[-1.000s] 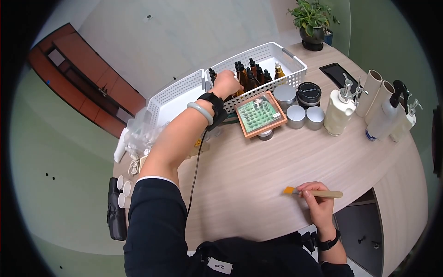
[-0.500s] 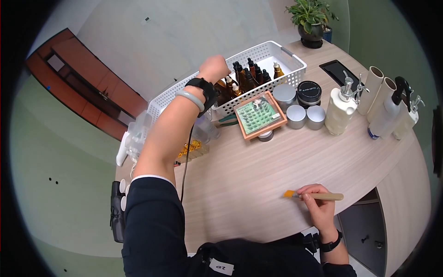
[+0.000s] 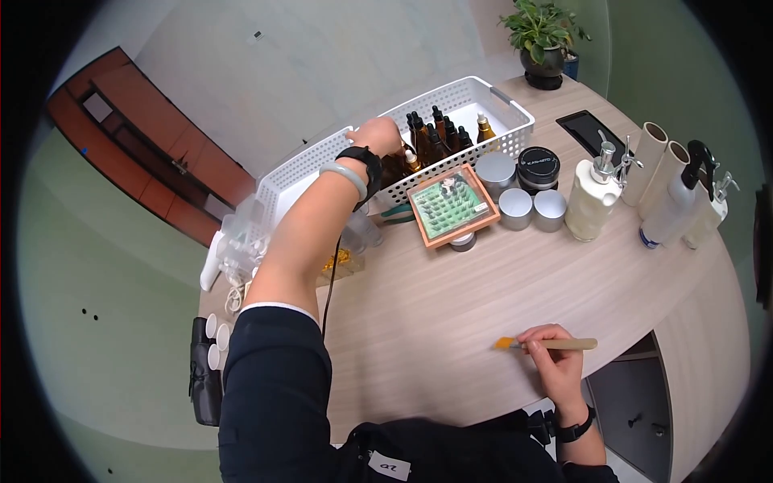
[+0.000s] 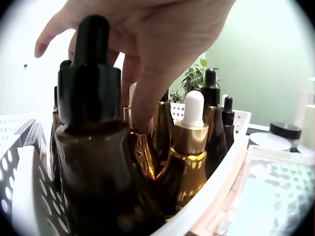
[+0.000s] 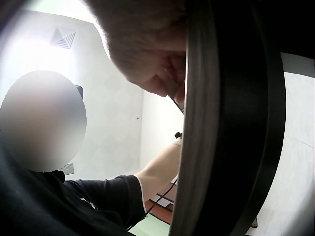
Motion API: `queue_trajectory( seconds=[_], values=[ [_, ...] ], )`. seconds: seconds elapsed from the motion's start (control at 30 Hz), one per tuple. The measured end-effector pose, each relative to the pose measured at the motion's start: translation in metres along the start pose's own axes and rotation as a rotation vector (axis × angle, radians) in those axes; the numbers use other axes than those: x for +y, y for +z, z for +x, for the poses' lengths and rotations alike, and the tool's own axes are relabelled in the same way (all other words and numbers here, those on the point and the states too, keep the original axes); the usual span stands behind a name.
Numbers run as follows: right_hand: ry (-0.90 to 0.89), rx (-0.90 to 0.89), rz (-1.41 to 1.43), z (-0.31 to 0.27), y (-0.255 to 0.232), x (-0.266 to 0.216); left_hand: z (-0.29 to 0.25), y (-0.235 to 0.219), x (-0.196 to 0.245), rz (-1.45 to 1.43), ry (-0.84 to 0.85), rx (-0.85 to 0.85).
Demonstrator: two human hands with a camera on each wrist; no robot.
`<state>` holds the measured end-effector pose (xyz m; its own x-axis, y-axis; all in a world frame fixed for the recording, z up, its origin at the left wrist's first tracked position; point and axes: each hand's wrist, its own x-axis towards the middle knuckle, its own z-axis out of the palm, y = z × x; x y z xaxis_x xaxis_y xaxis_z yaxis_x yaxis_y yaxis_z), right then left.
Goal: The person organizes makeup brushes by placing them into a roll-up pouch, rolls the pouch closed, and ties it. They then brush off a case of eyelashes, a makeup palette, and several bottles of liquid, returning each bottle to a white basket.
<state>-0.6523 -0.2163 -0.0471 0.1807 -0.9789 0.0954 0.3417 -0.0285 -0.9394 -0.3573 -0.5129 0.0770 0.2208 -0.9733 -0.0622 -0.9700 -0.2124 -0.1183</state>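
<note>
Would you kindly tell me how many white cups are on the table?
3, grouped at the left edge of the table, between the black roll and the left sleeve: the far cup, the middle cup nearest the sleeve, and the near cup. The left arm may hide others.

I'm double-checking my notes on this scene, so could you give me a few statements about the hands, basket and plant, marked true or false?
1. The right hand holds a brush. True.
2. The left hand rests on the wood-framed box. False: it reaches among the dropper bottles.
3. The dropper bottles stand in a white basket. True.
4. All the dropper bulbs are black. False: the nearer gold-collared bottle has a white bulb.
5. The potted plant is inside the basket. False: it stands on the table, beyond the basket.
</note>
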Motion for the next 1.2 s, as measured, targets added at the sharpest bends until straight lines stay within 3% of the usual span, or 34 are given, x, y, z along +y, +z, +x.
queue_trajectory(
  seconds=[0.07, 0.2, 0.4, 0.43, 0.5, 0.53, 0.6, 0.7, 0.77, 0.8, 0.83, 0.9, 0.93, 1.0, 1.03, 1.07, 1.1, 1.2],
  values=[
    [-0.003, 0.002, -0.014, 0.0, 0.0, 0.0, 0.005, -0.007, -0.008, -0.015, -0.016, 0.002],
    [-0.015, 0.014, -0.013, 0.001, 0.002, 0.001, 0.002, -0.04, -0.041, -0.346, 0.114, 0.117],
    [-0.03, 0.024, -0.06, 0.002, 0.002, 0.004, -0.077, -0.097, -0.072, -0.79, 0.202, 0.367],
    [-0.032, 0.032, -0.074, 0.002, 0.002, 0.004, -0.088, -0.095, -0.079, -0.798, 0.194, 0.382],
    [-0.039, 0.03, -0.103, 0.003, 0.002, 0.004, -0.111, -0.089, -0.093, -1.061, 0.478, 0.483],
    [-0.038, 0.043, -0.123, 0.003, 0.003, 0.005, -0.129, -0.082, -0.098, -1.07, 0.467, 0.494],
    [-0.014, 0.039, -0.128, 0.004, 0.003, 0.006, -0.176, -0.065, -0.098, -1.358, 0.716, 0.403],
    [0.029, 0.038, -0.11, 0.006, 0.008, 0.005, -0.24, -0.027, -0.102, -1.498, 0.608, 0.251],
    [0.024, 0.005, -0.1, 0.008, 0.025, -0.005, -0.275, 0.006, -0.102, -1.526, 0.584, 0.253],
    [-0.033, -0.079, -0.128, 0.002, 0.047, -0.017, -0.302, 0.029, -0.105, -1.207, 0.637, 0.387],
    [-0.122, -0.166, -0.134, 0.008, 0.074, -0.036, -0.319, 0.031, -0.104, -1.116, 0.604, 0.409],
    [-0.252, -0.319, -0.089, 0.006, 0.117, -0.059, -0.336, 0.044, -0.111, -1.028, 0.548, 0.212],
    [-0.288, -0.399, -0.109, 0.003, 0.136, -0.07, -0.341, 0.049, -0.114, -1.049, 0.544, 0.201],
    [-0.323, -0.487, -0.135, 0.006, 0.167, -0.081, -0.347, 0.055, -0.123, -0.856, 0.687, 0.342],
    [-0.368, -0.574, -0.224, 0.01, 0.179, -0.082, -0.35, 0.057, -0.128, -0.866, 0.681, 0.343],
    [-0.412, -0.659, -0.311, 0.013, 0.19, -0.082, -0.353, 0.059, -0.132, -0.827, 0.727, 0.457],
    [-0.403, -0.663, -0.316, 0.016, 0.199, -0.079, -0.357, 0.061, -0.137, -0.785, 0.77, 0.57],
    [-0.166, -0.639, -0.313, 0.029, 0.217, -0.069, -0.363, 0.064, -0.153, -0.798, 0.78, 0.613]
  ],
)
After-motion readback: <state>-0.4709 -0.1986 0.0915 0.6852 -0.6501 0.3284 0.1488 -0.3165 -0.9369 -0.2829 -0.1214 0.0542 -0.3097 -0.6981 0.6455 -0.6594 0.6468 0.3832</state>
